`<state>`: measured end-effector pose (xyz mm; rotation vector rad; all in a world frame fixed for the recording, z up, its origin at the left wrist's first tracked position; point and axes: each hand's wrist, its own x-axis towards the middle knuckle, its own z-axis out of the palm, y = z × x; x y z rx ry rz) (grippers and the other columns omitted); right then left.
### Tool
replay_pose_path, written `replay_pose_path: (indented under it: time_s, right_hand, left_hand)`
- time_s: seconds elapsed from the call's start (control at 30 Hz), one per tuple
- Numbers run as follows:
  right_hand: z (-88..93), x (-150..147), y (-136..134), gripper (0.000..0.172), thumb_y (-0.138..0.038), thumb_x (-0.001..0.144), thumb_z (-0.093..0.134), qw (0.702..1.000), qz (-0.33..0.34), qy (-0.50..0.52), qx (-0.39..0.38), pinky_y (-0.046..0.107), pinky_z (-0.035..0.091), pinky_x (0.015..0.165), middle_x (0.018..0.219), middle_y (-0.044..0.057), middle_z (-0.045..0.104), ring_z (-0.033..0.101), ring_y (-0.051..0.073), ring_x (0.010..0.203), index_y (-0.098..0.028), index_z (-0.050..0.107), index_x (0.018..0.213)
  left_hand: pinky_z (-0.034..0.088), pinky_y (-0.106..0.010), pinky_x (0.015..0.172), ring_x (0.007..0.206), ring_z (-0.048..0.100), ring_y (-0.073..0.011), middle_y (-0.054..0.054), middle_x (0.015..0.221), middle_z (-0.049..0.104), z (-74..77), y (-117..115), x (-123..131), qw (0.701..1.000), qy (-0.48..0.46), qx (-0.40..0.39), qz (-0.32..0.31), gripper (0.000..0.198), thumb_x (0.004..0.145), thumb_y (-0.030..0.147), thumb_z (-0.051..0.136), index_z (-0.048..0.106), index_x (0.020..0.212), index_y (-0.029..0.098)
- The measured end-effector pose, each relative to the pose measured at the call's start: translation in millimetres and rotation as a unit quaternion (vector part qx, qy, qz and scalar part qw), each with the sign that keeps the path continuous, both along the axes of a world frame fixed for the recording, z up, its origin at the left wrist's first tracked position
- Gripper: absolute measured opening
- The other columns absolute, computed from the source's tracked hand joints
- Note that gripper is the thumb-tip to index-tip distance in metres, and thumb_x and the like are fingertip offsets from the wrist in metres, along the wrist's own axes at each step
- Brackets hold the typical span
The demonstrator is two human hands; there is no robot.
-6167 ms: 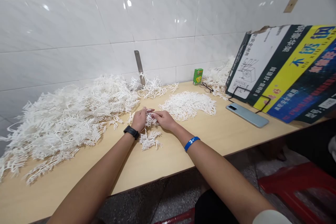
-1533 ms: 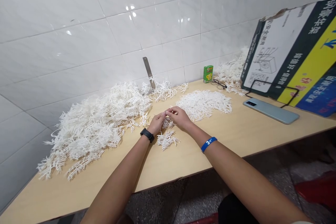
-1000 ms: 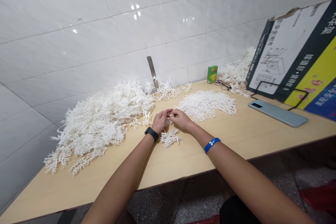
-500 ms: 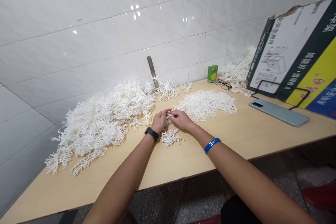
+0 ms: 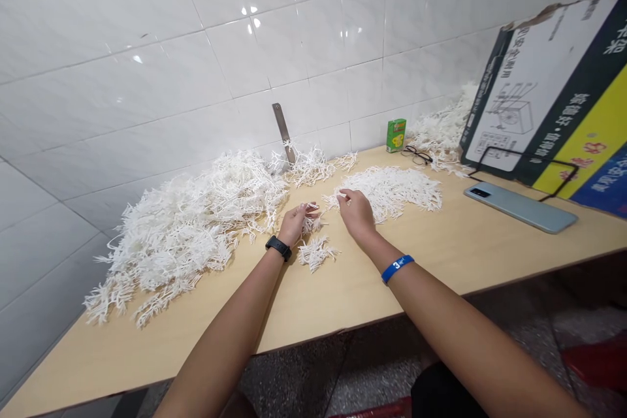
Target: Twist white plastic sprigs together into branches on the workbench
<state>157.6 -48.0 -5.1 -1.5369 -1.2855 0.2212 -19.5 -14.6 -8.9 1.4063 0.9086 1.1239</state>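
Note:
My left hand (image 5: 294, 221) is closed on a small white plastic branched piece (image 5: 310, 217), just above the wooden table (image 5: 343, 294). My right hand (image 5: 356, 211) has its fingers pinched on a tiny white plastic bit at the near edge of the flat pile of small white pieces (image 5: 392, 188). A small cluster of white branched pieces (image 5: 316, 253) lies on the table between my wrists. A large heap of white plastic branched pieces (image 5: 186, 228) spreads to the left of my left hand.
A metal strip (image 5: 284, 132) leans on the tiled wall behind a smaller heap. A green carton (image 5: 396, 135), glasses (image 5: 416, 155), a grey phone (image 5: 520, 207) and a big printed cardboard box (image 5: 553, 98) stand at the right. Red stool (image 5: 597, 359) on the floor.
My right hand has pulled away from my left hand and moved right toward the flat pile with a small bit. My left hand still holds its piece.

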Motion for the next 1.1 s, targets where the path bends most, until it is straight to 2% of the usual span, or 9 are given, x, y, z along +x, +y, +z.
replay_pose_path:
  time_s: [0.07, 0.2, 0.4, 0.63, 0.77, 0.83, 0.93, 1.0, 1.1]
  right_hand:
    - [0.9, -2, -3, 0.028, -0.039, 0.090, 0.048, 1.000, 0.023, 0.005, 0.009, 0.028, 0.037, 0.066, 0.082, 0.006, 0.063, 0.053, 0.018, 0.074, -0.019, 0.066, 0.081]
    - [0.1, -13, -6, 0.042, -0.054, 0.089, 0.046, 0.989, 0.144, 0.036, -0.018, 0.025, 0.032, 0.056, 0.064, 0.000, 0.057, 0.048, 0.014, 0.060, -0.019, 0.058, 0.068]
    - [-0.6, -21, -5, 0.033, -0.035, 0.087, 0.048, 0.966, 0.255, -0.020, -0.028, 0.025, 0.033, 0.060, 0.067, 0.001, 0.057, 0.050, 0.013, 0.065, -0.018, 0.055, 0.060]
    - [5.0, -27, -10, 0.026, -0.023, 0.081, 0.049, 0.945, 0.327, -0.005, 0.023, 0.026, 0.036, 0.066, 0.071, 0.000, 0.050, 0.049, 0.013, 0.069, -0.018, 0.047, 0.055]
    - [6.0, -31, -13, 0.020, -0.021, 0.080, 0.049, 0.932, 0.359, 0.019, 0.036, 0.025, 0.039, 0.068, 0.079, 0.001, 0.055, 0.052, 0.013, 0.073, -0.017, 0.052, 0.060]
    - [4.7, -29, -11, 0.022, -0.026, 0.083, 0.050, 0.941, 0.337, 0.012, 0.037, 0.025, 0.041, 0.069, 0.082, 0.002, 0.057, 0.053, 0.013, 0.076, -0.017, 0.056, 0.064]
    - [0.4, -19, -4, 0.026, -0.030, 0.089, 0.047, 0.978, 0.209, 0.007, 0.027, 0.029, 0.043, 0.076, 0.086, 0.005, 0.060, 0.056, 0.017, 0.081, -0.018, 0.065, 0.074]
    - [-2.6, -10, 0, 0.026, -0.021, 0.089, 0.043, 0.993, 0.118, 0.007, 0.018, 0.033, 0.044, 0.083, 0.097, 0.009, 0.062, 0.057, 0.020, 0.091, -0.018, 0.069, 0.094]
    - [-3.4, -1, 0, 0.050, -0.005, 0.081, 0.041, 0.999, 0.029, -0.021, 0.031, 0.036, 0.042, 0.090, 0.118, 0.013, 0.058, 0.052, 0.025, 0.109, -0.018, 0.058, 0.126]
  left_hand:
    - [0.048, -0.042, 0.091, 0.095, 0.067, -0.0258, -0.017, 0.119, 0.067, 0.3, -3, 2, 0.999, 0.028, 0.031, -0.013, 0.051, 0.082, 0.057, 0.058, 0.071, 0.102, 0.012]
    - [0.045, -0.045, 0.098, 0.106, 0.064, -0.0276, -0.015, 0.122, 0.066, 2.0, -5, 2, 0.997, 0.048, 0.058, -0.030, 0.053, 0.084, 0.058, 0.056, 0.069, 0.110, 0.014]
    - [0.040, -0.041, 0.104, 0.117, 0.059, -0.0253, -0.013, 0.122, 0.067, 6.7, -10, 1, 0.991, 0.090, 0.096, -0.040, 0.051, 0.087, 0.056, 0.051, 0.068, 0.115, 0.016]
    - [0.050, -0.032, 0.079, 0.081, 0.065, -0.0185, -0.008, 0.088, 0.072, 6.2, -8, 1, 0.984, 0.127, 0.111, 0.050, 0.050, 0.088, 0.057, 0.046, 0.070, 0.105, 0.017]
    - [0.050, -0.031, 0.062, 0.061, 0.062, -0.0169, -0.007, 0.072, 0.069, 3.4, 0, -3, 0.992, 0.046, 0.025, 0.118, 0.053, 0.089, 0.059, 0.044, 0.066, 0.105, 0.014]
    - [0.051, -0.032, 0.063, 0.062, 0.064, -0.0176, -0.009, 0.076, 0.071, 4.0, 2, -5, 0.993, -0.013, -0.024, 0.118, 0.054, 0.090, 0.058, 0.042, 0.064, 0.109, 0.013]
    - [0.053, -0.035, 0.074, 0.078, 0.067, -0.0198, -0.014, 0.102, 0.072, 6.3, 2, -6, 0.994, -0.075, -0.058, 0.055, 0.053, 0.089, 0.057, 0.046, 0.061, 0.116, 0.014]
    - [0.052, -0.036, 0.082, 0.091, 0.066, -0.0212, -0.015, 0.117, 0.068, 7.2, -1, -4, 0.995, -0.086, -0.054, 0.016, 0.053, 0.087, 0.057, 0.050, 0.061, 0.119, 0.015]
    - [0.048, -0.040, 0.092, 0.108, 0.062, -0.0251, -0.014, 0.135, 0.058, 7.4, -6, 1, 0.995, -0.081, -0.040, -0.035, 0.053, 0.084, 0.055, 0.056, 0.063, 0.120, 0.016]
